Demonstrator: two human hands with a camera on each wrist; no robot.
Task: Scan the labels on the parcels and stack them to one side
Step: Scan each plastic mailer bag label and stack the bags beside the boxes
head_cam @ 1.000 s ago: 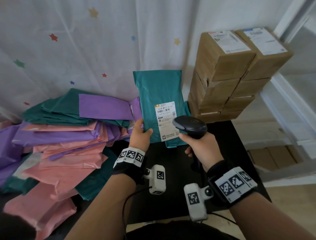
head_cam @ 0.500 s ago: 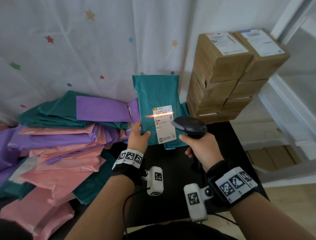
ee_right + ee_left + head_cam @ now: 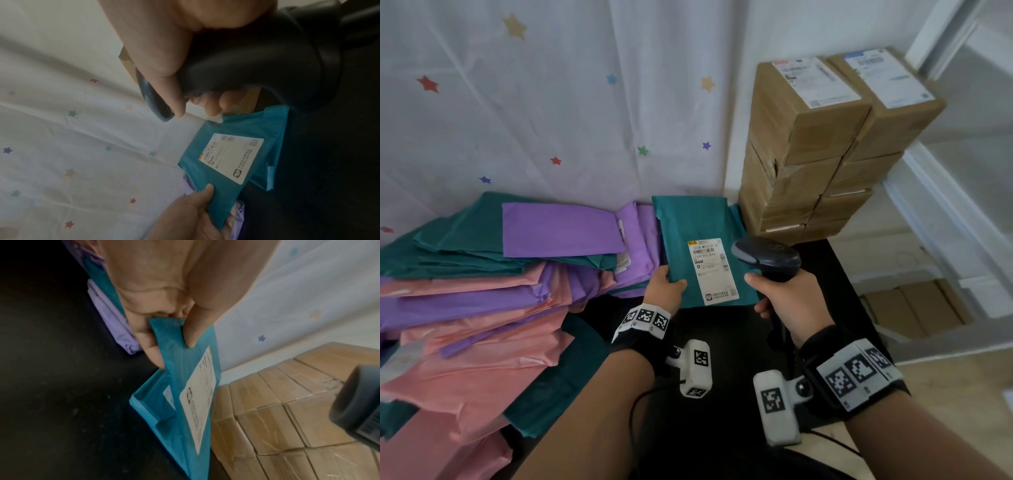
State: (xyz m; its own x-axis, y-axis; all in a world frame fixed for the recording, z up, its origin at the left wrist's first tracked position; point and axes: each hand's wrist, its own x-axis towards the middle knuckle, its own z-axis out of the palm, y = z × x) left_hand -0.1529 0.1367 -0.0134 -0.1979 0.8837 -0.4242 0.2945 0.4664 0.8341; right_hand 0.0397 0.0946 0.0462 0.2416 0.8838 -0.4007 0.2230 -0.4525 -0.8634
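My left hand [image 3: 666,287] pinches the lower left corner of a teal mailer [image 3: 690,233], thumb on top and fingers underneath, as the left wrist view shows [image 3: 170,337]. Its white label [image 3: 712,270] faces up. The mailer [image 3: 222,162] hangs low over another teal mailer [image 3: 150,404] lying on the black table [image 3: 729,329]. To its right my right hand [image 3: 787,301] grips the handle of a black barcode scanner [image 3: 767,257], whose head points at the label. No scan beam shows on the label.
A heap of teal, purple and pink mailers [image 3: 482,291] covers the table's left side. Stacked cardboard boxes [image 3: 818,147] with labels stand at the back right. A star-patterned white curtain [image 3: 551,102] hangs behind. The table's right edge drops to the floor.
The teal mailer has come down from upright toward the table. The orange scan line seen on the label half a second ago is gone. The scanner has stayed about where it was.
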